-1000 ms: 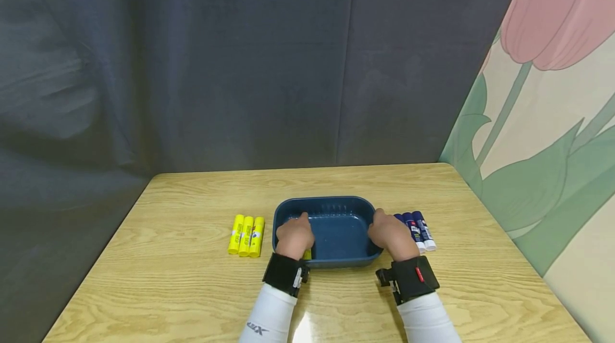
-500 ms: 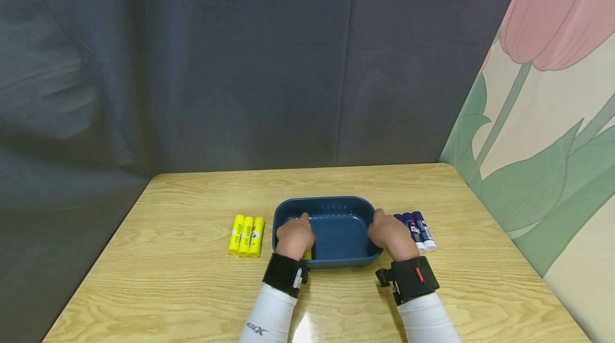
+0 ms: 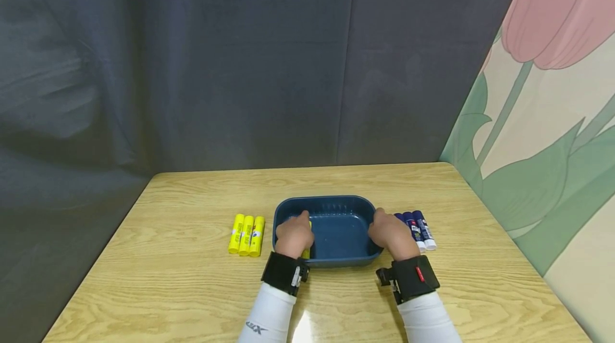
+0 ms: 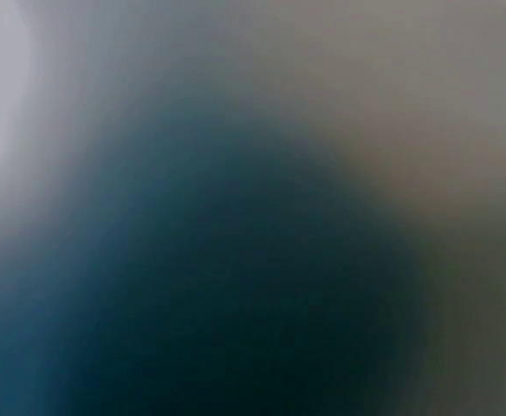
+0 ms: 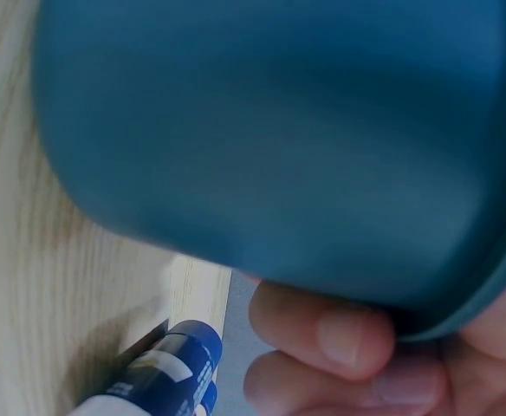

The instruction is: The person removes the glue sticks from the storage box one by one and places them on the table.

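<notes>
A dark blue plastic box [image 3: 340, 236] sits in the middle of the wooden table. My left hand [image 3: 294, 234] reaches down into its left end, fingers curled, at a yellow glue stick [image 3: 307, 253] lying lengthwise there. Part of that stick shows along the hand's right side; the fingertips are hidden. The left wrist view is too dark and blurred to show the hold. At the box's right end, my right hand [image 3: 389, 233] grips the rim. In the right wrist view its fingers [image 5: 344, 334] curl against the outside of the wall, under the rim.
Three yellow glue sticks [image 3: 246, 236] lie side by side left of the box. Several dark blue glue sticks with white ends [image 3: 424, 231] lie just right of it, partly behind my right hand. A grey curtain [image 3: 250, 65] hangs behind the table [image 3: 168, 279].
My left hand has shifted very slightly left, and more of the yellow glue stick shows beside it. The right hand and the box have stayed put.
</notes>
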A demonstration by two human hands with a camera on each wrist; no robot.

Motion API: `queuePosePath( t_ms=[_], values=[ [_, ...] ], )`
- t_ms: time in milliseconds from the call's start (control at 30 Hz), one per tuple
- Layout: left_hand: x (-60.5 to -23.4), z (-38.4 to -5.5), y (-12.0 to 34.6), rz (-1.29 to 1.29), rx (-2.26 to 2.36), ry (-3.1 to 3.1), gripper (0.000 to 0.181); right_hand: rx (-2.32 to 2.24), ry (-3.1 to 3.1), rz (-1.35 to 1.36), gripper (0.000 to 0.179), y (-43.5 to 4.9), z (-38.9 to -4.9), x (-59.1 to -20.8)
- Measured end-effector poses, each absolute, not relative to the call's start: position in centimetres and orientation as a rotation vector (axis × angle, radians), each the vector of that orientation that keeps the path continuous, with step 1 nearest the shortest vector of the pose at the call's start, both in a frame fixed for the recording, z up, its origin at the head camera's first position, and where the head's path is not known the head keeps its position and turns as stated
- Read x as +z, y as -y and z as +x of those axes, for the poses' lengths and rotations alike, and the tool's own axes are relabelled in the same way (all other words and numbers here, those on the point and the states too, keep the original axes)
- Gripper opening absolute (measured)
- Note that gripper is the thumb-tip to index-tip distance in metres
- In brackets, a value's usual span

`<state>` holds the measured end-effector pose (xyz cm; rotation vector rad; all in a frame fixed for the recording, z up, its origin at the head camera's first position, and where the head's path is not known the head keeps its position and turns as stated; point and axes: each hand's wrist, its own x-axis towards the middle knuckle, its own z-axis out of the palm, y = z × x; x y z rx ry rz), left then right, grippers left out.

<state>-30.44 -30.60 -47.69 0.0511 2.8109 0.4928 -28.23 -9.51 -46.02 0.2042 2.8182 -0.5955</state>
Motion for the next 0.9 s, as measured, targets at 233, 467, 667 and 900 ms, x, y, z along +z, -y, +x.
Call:
queuePosePath(
  t_ms=[233, 467, 667, 900],
  values=[
    [-47.4, -30.3, 31.0, 0.056, 0.538, -2.84, 0.052, -0.6, -2.82, 0.208, 0.048, 9.6, -28.2, -46.0],
    [-46.7, -30.0, 31.4, 0.078, 0.57, -2.855, 0.048, -0.613, -2.826, 0.22, 0.049, 9.7, -28.1, -45.9],
    [-46.2, -29.9, 31.9, 0.091, 0.634, -2.877, 0.04, -0.615, -2.823, 0.223, 0.05, 9.7, -28.2, -46.1],
    [-45.0, -29.4, 33.0, 0.108, 0.744, -2.903, 0.043, -0.6, -2.823, 0.226, 0.052, 9.7, -28.3, -46.1]
  ],
)
